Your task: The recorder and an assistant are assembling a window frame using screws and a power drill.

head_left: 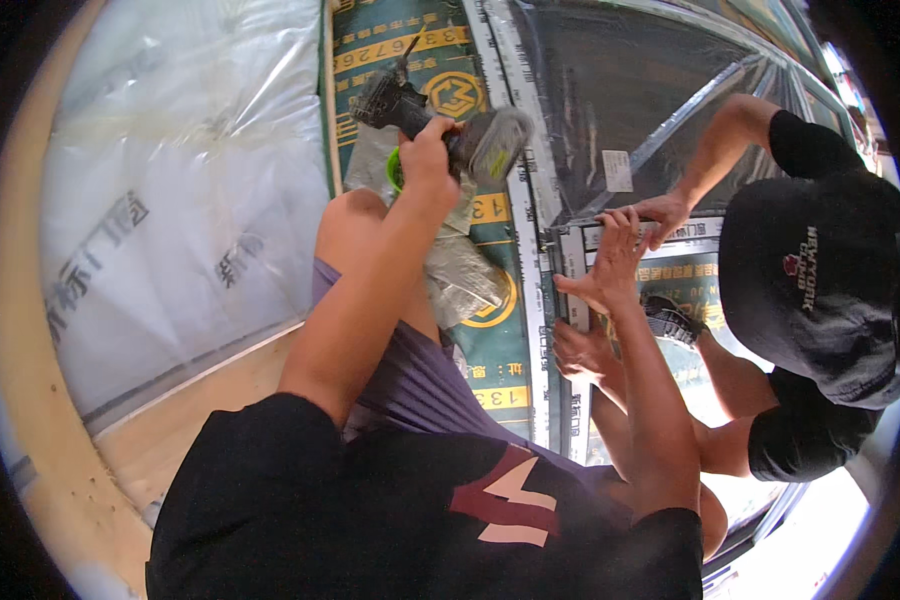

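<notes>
My left hand is closed around the grip of a black cordless drill, its long thin bit pointing up and away. The drill hangs over a green printed protective sheet, beside a crumpled clear plastic bag. My right hand lies with thumb and fingers spread at the corner of a film-wrapped window frame. A co-worker's hand touches the same corner from the far side. The co-worker's other hand rests on the frame's side just below mine.
A co-worker in a black cap bends close on the right. Plastic-wrapped dark glass spans the far side. At left, a white film-covered panel sits inside a wooden frame. A bright green round rim shows under the drill.
</notes>
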Motion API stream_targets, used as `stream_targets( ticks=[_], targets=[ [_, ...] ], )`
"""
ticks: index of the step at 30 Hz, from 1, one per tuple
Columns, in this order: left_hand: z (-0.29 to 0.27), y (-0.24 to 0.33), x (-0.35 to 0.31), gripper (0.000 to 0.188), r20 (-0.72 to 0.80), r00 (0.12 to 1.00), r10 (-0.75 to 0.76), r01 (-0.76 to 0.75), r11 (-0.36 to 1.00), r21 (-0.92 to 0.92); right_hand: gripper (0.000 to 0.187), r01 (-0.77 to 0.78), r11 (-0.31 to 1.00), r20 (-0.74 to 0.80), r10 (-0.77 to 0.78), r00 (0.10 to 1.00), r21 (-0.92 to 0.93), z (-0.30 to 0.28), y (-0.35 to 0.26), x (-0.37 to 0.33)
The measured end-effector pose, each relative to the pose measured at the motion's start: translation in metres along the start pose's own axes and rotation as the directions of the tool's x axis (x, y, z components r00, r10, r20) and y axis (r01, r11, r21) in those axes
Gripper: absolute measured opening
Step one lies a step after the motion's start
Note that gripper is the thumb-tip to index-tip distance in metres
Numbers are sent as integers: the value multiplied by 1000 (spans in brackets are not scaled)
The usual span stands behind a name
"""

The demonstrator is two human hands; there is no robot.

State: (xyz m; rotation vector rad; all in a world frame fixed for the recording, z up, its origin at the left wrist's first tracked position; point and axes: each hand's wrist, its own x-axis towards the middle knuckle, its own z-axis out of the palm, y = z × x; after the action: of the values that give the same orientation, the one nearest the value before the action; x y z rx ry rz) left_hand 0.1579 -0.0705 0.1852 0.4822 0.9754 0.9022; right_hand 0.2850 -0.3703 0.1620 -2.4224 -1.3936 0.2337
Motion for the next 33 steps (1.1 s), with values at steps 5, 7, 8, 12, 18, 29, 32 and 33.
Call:
stream_targets(
  ticks=[5,7,8,12,18,29,32,33],
  targets=[
    [-22,90,-18,30,358,903,-237,261,965,-18,119,62,998,-49,-63,997,-29,5,6,0],
    [-45,85,-10,29,332,921,-202,161,976,146,120,133,991,-65,-134,989,-27,16,8,9],
    [-58,79,-8,29,285,922,-263,202,953,227,119,150,988,-56,-152,987,-38,21,9,16],
    [-61,45,-64,32,106,859,-500,440,829,344,124,73,997,-25,-73,997,3,12,-5,16],
    [-90,16,-123,37,59,532,-845,845,534,16,123,100,995,-60,-101,993,-21,15,8,9],
    [-123,7,-145,38,168,389,-906,921,381,-77,120,108,994,-7,-108,994,14,13,5,12],
    [-124,7,-146,39,173,382,-908,924,381,-36,119,87,995,25,-86,996,-53,11,3,11],
    [-122,9,-147,40,168,361,-917,932,363,-22,119,81,995,27,-80,996,-51,11,3,11]
  ],
)
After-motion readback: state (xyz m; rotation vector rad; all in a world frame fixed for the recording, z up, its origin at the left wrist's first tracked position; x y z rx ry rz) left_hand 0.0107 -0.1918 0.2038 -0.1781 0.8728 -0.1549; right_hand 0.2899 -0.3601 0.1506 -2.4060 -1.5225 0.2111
